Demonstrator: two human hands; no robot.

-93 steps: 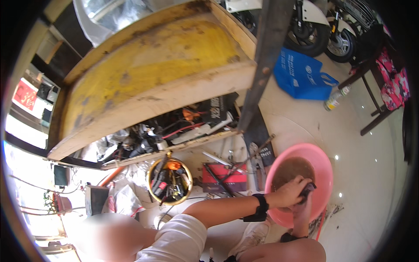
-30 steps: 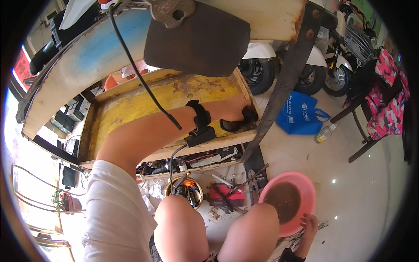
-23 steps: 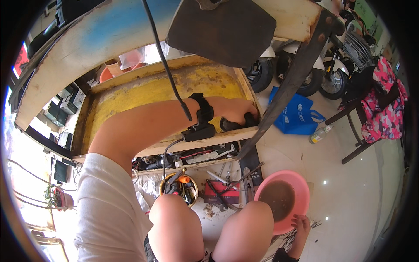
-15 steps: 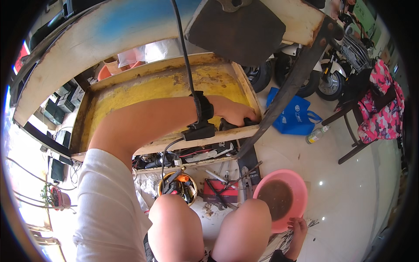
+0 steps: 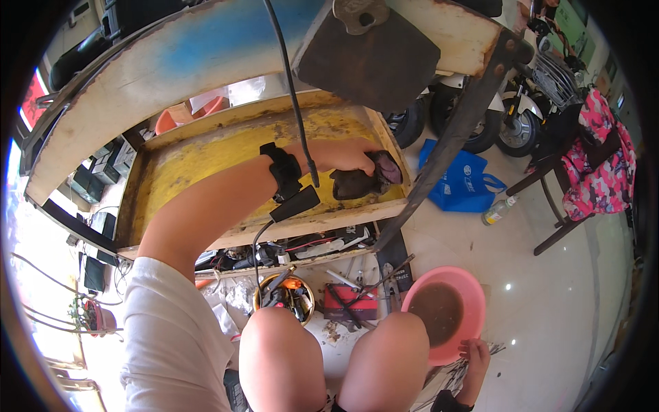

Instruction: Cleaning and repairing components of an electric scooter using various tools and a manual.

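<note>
My left hand (image 5: 358,154) is closed on a dark, damp-looking cloth (image 5: 353,184) in the right-hand end of the stained yellow shallow wooden tray (image 5: 213,144), with some of the fingers hidden by the cloth. A black strap and small device are on that wrist. My right hand (image 5: 475,357) is low at the right, at the rim of the pink plastic basin (image 5: 470,299) of murky brown water, its fingers apart and holding nothing.
A metal post (image 5: 436,165), dark plate (image 5: 367,62) and hanging cable (image 5: 292,96) border the tray. Below are a tool bucket (image 5: 288,299), red flat box (image 5: 350,299) and my knees. At right are a blue bag (image 5: 456,182), bottle (image 5: 498,209), chair with pink camouflage fabric (image 5: 597,178) and scooters (image 5: 518,130).
About three seconds ago both hands held the cloth over the basin. My left hand then moved into the tray, and has since shifted slightly up and left, exposing more cloth.
</note>
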